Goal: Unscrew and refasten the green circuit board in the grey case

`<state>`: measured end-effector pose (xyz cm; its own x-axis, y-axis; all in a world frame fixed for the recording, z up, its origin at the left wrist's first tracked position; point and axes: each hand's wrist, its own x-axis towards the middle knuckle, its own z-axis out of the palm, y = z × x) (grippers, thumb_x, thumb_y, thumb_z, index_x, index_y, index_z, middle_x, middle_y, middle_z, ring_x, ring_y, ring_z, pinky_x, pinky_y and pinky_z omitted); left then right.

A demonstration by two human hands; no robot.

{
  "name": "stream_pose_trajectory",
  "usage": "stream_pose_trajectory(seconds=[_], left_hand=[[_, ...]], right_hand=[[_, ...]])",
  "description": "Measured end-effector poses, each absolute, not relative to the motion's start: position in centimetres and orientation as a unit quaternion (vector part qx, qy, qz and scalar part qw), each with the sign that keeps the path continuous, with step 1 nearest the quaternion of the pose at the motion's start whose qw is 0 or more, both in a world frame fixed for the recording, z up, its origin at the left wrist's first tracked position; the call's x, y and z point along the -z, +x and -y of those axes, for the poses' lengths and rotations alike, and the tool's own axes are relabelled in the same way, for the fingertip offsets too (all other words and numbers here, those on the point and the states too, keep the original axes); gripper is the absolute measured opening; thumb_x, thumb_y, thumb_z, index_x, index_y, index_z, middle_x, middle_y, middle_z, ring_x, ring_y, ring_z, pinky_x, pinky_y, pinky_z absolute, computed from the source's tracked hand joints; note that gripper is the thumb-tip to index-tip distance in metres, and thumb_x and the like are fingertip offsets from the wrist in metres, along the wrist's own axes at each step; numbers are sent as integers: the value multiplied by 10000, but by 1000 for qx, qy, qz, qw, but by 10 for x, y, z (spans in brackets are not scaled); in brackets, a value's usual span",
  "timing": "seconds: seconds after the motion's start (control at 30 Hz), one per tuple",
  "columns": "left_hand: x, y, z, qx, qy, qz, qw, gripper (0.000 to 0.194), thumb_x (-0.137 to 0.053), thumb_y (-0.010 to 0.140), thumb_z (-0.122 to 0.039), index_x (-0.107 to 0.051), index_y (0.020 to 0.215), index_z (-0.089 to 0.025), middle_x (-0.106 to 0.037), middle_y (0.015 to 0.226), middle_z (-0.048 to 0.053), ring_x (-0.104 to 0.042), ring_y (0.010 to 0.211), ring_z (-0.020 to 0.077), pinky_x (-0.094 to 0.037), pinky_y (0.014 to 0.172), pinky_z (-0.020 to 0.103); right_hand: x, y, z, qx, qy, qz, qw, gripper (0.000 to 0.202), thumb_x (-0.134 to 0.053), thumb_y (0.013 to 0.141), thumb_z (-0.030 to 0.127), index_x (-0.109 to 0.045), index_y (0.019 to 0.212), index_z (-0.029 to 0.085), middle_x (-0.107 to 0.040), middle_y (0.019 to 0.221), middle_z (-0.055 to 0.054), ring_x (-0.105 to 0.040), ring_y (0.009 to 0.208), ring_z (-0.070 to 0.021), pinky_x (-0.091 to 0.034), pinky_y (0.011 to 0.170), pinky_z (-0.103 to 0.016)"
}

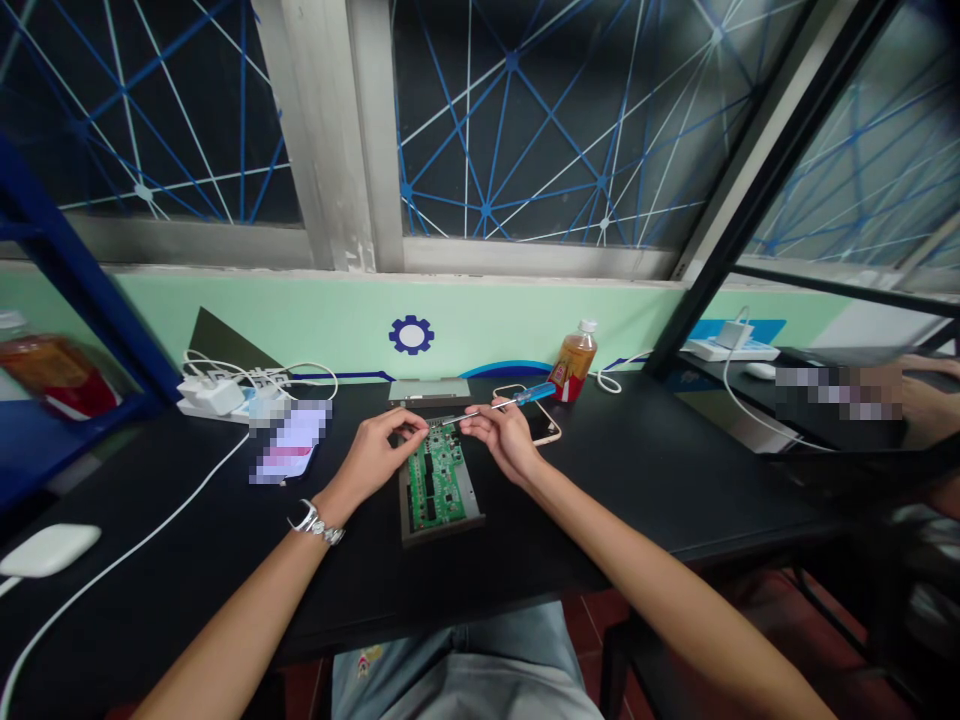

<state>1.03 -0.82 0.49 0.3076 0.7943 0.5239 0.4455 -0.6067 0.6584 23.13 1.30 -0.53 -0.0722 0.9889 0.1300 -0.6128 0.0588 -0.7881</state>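
A green circuit board [448, 485] lies in a grey metal tray on the black desk. My right hand [504, 437] holds a screwdriver [534, 393] with a blue handle, its shaft slanting down left to the board's far edge. My left hand [386, 443] is at the board's far left corner, thumb and fingertips pinched together near the screwdriver's tip; whatever is between them is too small to make out. Behind the board lies a grey metal cover [429, 391].
A phone [546, 428] lies behind my right hand, near a drink bottle [574, 362]. On the left are a lit phone [292, 443], a power strip with chargers [217, 397], a white cable and a white mouse [51, 550]. Another person's hand [928, 395] shows far right.
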Motion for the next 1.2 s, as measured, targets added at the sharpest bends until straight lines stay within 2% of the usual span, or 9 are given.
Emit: stream_pose_trajectory(seconds=[0.3, 0.53, 0.73, 0.87, 1.0, 1.2], left_hand=[[-10, 14, 12, -448, 787, -387, 172, 157, -577, 915, -305, -680, 911, -187, -695, 911, 55, -639, 772, 162, -514, 740, 280], [-12, 13, 14, -455, 794, -382, 130, 158, -556, 934, -300, -664, 904, -189, -676, 903, 57, -630, 781, 168, -509, 747, 290], [-13, 17, 20, -423, 822, -370, 93, 133, -483, 977, -252, -603, 981, -195, -637, 978, 64, -613, 879, 181, -482, 831, 309], [-9, 24, 24, -415, 828, -375, 44, 137, -401, 1003, -216, -530, 1045, -196, -599, 987, 78, -594, 940, 204, -462, 866, 338], [-10, 27, 25, -414, 832, -370, 19, 133, -368, 1007, -204, -498, 1038, -201, -575, 958, 77, -581, 917, 210, -457, 859, 346], [-19, -7, 10, -401, 812, -424, 31, 159, -400, 993, -259, -539, 1047, -204, -614, 993, 75, -608, 916, 214, -458, 826, 327]], right_hand=[[1, 231, -11, -627, -267, 378, 627, 354, -734, 775, 162, -405, 886, 232, -747, 804, -52, -747, 690, -196, -623, 677, -309], [2, 233, -13, -612, -312, 375, 623, 337, -806, 755, 254, -486, 842, 194, -760, 831, -101, -742, 669, -181, -611, 593, -243], [6, 233, -14, -615, -339, 351, 620, 324, -829, 737, 258, -525, 812, 173, -746, 723, -66, -704, 561, -142, -564, 482, -190], [8, 232, -14, -651, -325, 340, 596, 259, -795, 779, 276, -570, 788, 149, -741, 699, -68, -696, 543, -129, -542, 458, -167], [8, 231, -15, -679, -299, 350, 572, 201, -754, 820, 266, -608, 781, 133, -746, 724, -79, -726, 607, -144, -541, 469, -160], [3, 240, -20, -638, -312, 320, 627, 162, -709, 846, 229, -572, 809, 152, -758, 846, -97, -753, 725, -168, -566, 514, -176]])
